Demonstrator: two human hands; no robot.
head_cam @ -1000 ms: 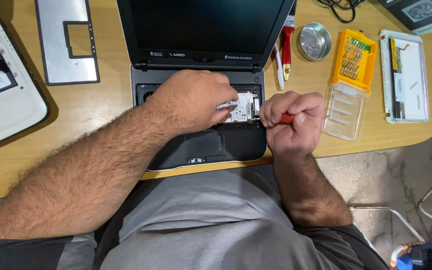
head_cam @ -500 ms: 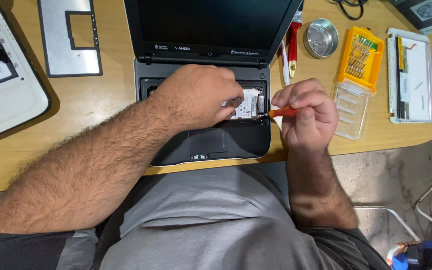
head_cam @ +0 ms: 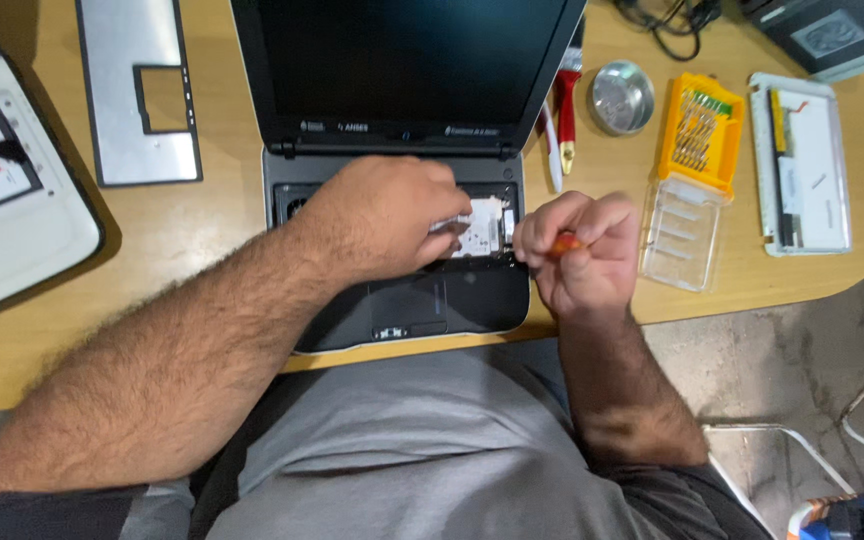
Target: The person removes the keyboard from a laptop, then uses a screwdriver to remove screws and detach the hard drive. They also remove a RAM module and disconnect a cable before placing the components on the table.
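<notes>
An open black laptop (head_cam: 402,300) with its keyboard removed lies on the wooden table (head_cam: 202,225) in front of me. My left hand (head_cam: 382,215) rests inside the opened base, fingers on a silver drive (head_cam: 482,225) seated there. My right hand (head_cam: 582,250) is closed around an orange-handled screwdriver (head_cam: 564,243), held at the drive's right edge by the laptop's right side. The screwdriver's tip is hidden by my fingers.
A grey keyboard bezel (head_cam: 142,90) lies at the back left, a white device (head_cam: 12,200) at the far left. To the right are a red-handled brush (head_cam: 565,100), a round metal dish (head_cam: 622,97), an orange bit set (head_cam: 702,130) with clear lid (head_cam: 682,235), and a white tray (head_cam: 802,165).
My right hand has shifted slightly with the screwdriver at the drive's right edge. My left hand stays on the drive.
</notes>
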